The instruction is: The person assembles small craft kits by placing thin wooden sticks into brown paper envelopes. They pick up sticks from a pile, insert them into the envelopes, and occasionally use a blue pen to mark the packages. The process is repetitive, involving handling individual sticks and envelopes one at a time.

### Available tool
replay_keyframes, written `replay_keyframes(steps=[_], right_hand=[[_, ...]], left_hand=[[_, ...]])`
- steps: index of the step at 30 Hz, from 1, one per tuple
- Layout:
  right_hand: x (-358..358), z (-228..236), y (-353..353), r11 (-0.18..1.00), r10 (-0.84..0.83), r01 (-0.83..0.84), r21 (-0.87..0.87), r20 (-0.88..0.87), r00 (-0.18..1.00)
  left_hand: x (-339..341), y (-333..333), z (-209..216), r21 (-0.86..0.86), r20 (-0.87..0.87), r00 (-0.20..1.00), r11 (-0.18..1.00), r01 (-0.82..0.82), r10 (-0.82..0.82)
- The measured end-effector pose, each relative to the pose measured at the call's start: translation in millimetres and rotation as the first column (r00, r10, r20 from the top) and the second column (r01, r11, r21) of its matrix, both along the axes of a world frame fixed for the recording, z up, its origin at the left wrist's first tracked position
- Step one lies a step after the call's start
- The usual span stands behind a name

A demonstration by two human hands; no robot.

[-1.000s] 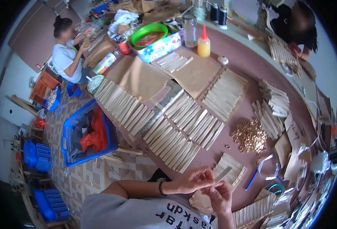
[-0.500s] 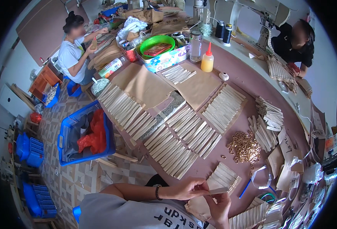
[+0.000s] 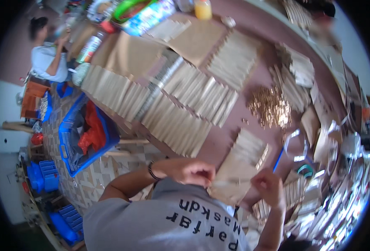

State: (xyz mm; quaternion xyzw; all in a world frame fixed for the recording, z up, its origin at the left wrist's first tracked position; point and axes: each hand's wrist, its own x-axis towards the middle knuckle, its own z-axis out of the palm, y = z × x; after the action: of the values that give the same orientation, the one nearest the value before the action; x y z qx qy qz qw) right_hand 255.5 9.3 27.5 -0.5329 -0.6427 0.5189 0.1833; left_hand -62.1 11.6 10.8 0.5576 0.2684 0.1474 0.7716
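Note:
Motion blurs both hands. My left hand [image 3: 193, 172] is closed with curled fingers in front of my chest; what it pinches, if anything, cannot be made out. To its right and apart from it, my right hand [image 3: 269, 186] is also curled closed, its contents hidden by blur. Just beyond and between them lies a brown paper sheet [image 3: 231, 171], with a batch of pale folded strips [image 3: 248, 147] on its far part. A pile of small gold-coloured metal pieces [image 3: 270, 107] sits farther off. Rows of pale strips [image 3: 176, 124] cover the table left of the pile.
On the floor at left stands a blue basket [image 3: 67, 144] with red plastic inside. Bundled strips [image 3: 293, 190] and a blue rod [image 3: 278, 160] lie at right. A yellow-filled bottle [image 3: 203, 9] stands at the far side. One person [image 3: 48, 62] sits far left, another at the far right.
My hands were together holding a pale flat strip; they have moved apart, the right one to the right and upward. The whole view has shifted and tilted.

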Motion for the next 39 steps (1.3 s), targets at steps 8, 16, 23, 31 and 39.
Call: replay_keyframes(steps=[8,16,23,31,39], right_hand=[[11.9,-8.3,3.4,0.939,-0.213,0.146,-0.313,-0.193,0.958],[21.8,-13.4,9.2,0.925,-0.320,0.262,-0.276,-0.194,0.927],[-4.2,-28.0,1.0,0.877,-0.377,0.274,-0.396,-0.211,0.902],[-15.6,-29.3,7.1,0.840,-0.370,0.278,-0.467,-0.117,0.922],[-17.3,-28.7,9.6,0.833,-0.357,0.280,-0.477,-0.075,0.931]], left_hand=[[5.8,-8.4,-12.3,-0.238,0.303,0.953,0.966,0.099,-0.023],[-3.3,-11.8,-18.2,-0.545,0.587,0.779,0.819,0.179,0.220],[37.1,-21.1,-27.9,0.731,-0.099,0.978,0.680,-0.055,0.185],[42.2,-31.3,-41.7,0.896,-0.164,0.921,0.444,-0.011,0.353],[43.9,-31.8,-44.7,0.888,-0.224,0.892,0.459,0.021,0.393]])
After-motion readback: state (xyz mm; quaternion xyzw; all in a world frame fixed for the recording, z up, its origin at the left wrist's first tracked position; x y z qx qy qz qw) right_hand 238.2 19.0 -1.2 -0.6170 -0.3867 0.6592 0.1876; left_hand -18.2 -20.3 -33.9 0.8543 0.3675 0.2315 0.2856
